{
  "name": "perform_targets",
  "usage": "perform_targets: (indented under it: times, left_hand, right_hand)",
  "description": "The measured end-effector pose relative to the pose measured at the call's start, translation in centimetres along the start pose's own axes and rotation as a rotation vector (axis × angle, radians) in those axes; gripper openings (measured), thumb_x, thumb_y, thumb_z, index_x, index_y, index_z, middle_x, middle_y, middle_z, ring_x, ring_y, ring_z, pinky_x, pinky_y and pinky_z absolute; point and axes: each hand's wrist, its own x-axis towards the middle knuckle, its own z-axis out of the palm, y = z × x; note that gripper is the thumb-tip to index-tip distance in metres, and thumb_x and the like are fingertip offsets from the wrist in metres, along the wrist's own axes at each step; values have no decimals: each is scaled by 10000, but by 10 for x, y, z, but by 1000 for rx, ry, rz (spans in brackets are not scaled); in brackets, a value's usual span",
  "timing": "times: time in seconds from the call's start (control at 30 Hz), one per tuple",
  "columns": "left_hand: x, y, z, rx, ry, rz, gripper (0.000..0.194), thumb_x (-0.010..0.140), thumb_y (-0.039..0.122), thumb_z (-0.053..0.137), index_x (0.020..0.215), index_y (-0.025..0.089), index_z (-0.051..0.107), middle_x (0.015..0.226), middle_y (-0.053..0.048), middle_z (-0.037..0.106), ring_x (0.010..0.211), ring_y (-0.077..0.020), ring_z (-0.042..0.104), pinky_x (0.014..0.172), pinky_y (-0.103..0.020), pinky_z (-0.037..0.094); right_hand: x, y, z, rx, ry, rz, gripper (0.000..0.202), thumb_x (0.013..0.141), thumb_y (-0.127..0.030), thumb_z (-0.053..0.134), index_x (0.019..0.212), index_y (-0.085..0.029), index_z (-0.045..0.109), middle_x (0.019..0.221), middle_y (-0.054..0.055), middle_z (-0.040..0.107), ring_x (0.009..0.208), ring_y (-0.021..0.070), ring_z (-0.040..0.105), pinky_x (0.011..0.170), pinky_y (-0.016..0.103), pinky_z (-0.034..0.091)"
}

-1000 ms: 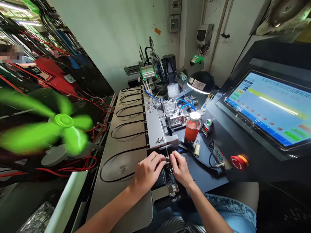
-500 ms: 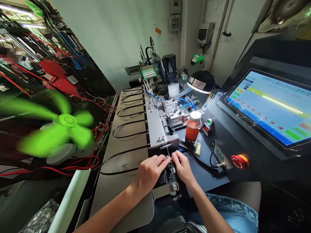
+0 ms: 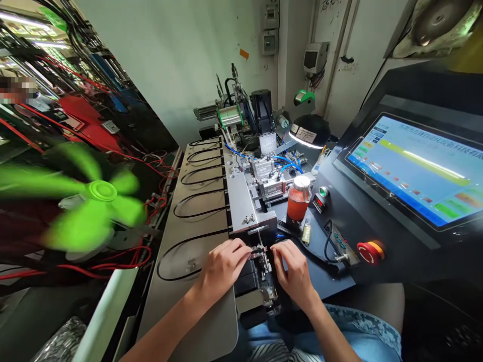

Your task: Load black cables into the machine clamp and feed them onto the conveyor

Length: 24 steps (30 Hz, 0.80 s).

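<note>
two hands at work in the lower middle of the frame; left hand with thumb and fingertips drawn together at the left side of a small metal fixture, right hand curled just to its right, thumb near forefinger; whether either one pinches anything i cannot tell, the tips being too small to read; the fixture sits between them, at lower centre, its left edge partly behind the left fingers; both forearms run off the bottom edge; the touchscreen is cut off at the right, its small lettering hard to make out; the green fan at left is a blur of blades, cut by the frame edge; one co-worker, partly in view at upper left;

counting now: five black cable loops in a row up the metal plate, left of centre; two wire spools, both green-edged; one jar of orange-red contents, one little bottle beside it, one red button;

and the change: half a second ago the fingertips nearly met over the fixture; now the right hand has slid rightward, the left has eased left, and more of the fixture shows
</note>
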Motion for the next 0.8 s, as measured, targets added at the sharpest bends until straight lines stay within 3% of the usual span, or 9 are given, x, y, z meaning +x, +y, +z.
perform_targets:
  times: [0.1,0.27,0.43,0.53,0.63,0.73,0.8]
  left_hand:
    - [0,0,-1,5,-5,-1,158,918,179,500,915,219,653,851,-2,635,758,-154,576,692,-259,424]
    - [-1,1,-4,48,-18,8,160,920,194,501,875,207,654,823,-4,625,745,-156,569,678,-265,423]
    - [-2,-3,-7,77,-45,6,155,920,195,506,868,214,651,816,-2,618,749,-150,568,669,-261,418]
    - [-3,-2,-9,95,-68,-5,126,910,190,525,876,214,644,848,0,622,781,-150,572,680,-262,431]
    - [-1,2,-9,126,-85,-2,100,901,212,541,882,211,639,889,-2,624,805,-153,571,685,-269,446]
    - [1,5,-10,169,-101,-2,111,900,228,538,875,195,641,912,-20,624,812,-154,573,683,-273,454]
    - [0,5,-18,185,-122,-11,106,890,239,555,881,190,648,920,-27,632,821,-161,583,683,-275,457]
  right_hand:
    - [0,-2,-3,-24,-52,-12,173,910,-124,435,798,-186,551,742,58,593,717,194,524,661,311,419]
    - [2,-5,2,-35,-50,-27,191,923,-125,408,844,-186,571,772,67,619,729,193,545,665,308,428]
    - [-2,-8,-8,-41,34,-29,193,923,-148,417,837,-179,587,725,58,616,687,184,580,633,297,454]
    - [-9,-10,-19,-14,115,-55,173,926,-172,435,926,-186,608,739,53,648,663,169,621,614,269,479]
    - [-16,-7,-27,-44,212,1,182,921,-279,487,984,-208,643,742,46,692,608,167,655,590,256,494]
    - [-20,5,-27,-56,211,135,258,861,-415,567,971,-215,688,737,59,717,495,168,633,400,243,429]
    - [-24,13,-26,25,231,192,283,820,-431,621,985,-214,697,653,44,702,320,125,493,304,256,331]
